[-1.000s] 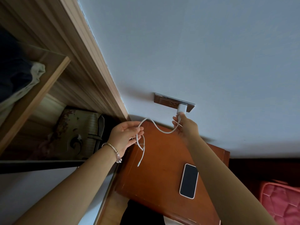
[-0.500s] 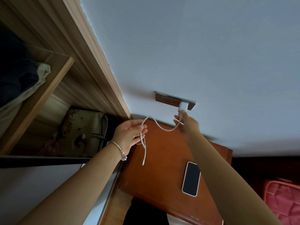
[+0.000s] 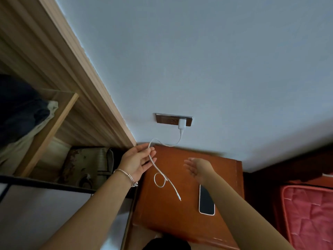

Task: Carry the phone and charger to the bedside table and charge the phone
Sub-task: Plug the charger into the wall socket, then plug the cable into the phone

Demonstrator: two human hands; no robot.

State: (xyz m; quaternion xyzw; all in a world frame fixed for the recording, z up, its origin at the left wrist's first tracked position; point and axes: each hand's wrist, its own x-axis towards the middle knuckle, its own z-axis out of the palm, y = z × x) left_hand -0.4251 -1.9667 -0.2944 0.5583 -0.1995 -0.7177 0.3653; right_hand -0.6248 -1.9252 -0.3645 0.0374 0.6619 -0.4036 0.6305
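charger [image 3: 181, 123] sits in socket [image 3: 167, 120]. left grip [image 3: 138, 160] slack, cable [image 3: 158, 170] draped over near-straight fingers [image 3: 146, 164]. right grip [image 3: 197, 168] spread, empty, nearer the phone [image 3: 206, 202], which lies on tabletop [image 3: 162, 213] lengthwise toward wall [image 3: 216, 69]; plug tip [image 3: 179, 198] just left of it.

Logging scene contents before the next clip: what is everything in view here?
bedside table: 1, reddish-brown, against the wall
wall socket: 1, brown, above the table
charger plug: 1, white, in the wall socket
cable: 1, white, from plug to tabletop, free end unplugged
phone: 1, white-edged, on the bedside table
wardrobe: 1, light wood, left
bag: 1, beige patterned, inside wardrobe
quilt: 1, red, far right
bracelet: 1, silver, left wrist
left hand: 1, open, cable across fingers
right hand: 1, open, empty, over table
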